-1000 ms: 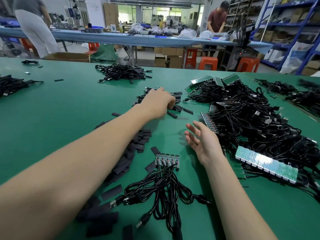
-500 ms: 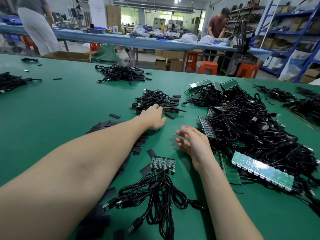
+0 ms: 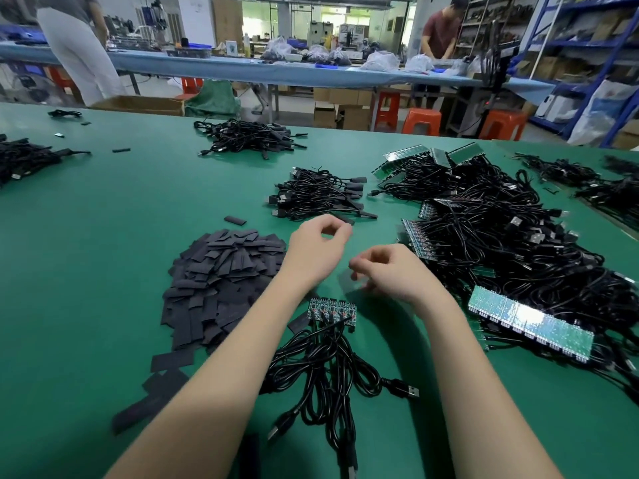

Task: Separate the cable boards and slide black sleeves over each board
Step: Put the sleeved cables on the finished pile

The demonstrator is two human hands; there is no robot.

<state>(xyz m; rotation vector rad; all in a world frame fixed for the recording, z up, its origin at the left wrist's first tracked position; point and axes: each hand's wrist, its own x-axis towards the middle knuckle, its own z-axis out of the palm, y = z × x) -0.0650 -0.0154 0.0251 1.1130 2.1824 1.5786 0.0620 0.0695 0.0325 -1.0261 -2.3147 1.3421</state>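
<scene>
Left hand (image 3: 320, 248) and right hand (image 3: 390, 271) raised over green counter (image 3: 103, 219), fingers curled, close but apart; anything pinched too blurred to tell. Joined board strip (image 3: 332, 310) with cables just below wrists; black sleeves (image 3: 224, 271) heaped left. No legible writing.

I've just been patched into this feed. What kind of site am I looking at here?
Most likely a small electronics assembly workshop. The green worktable carries a heap of black sleeves, piles of black USB cables and green panels of circuit boards. Behind it stand another long bench, orange stools and stockroom shelving.
</scene>
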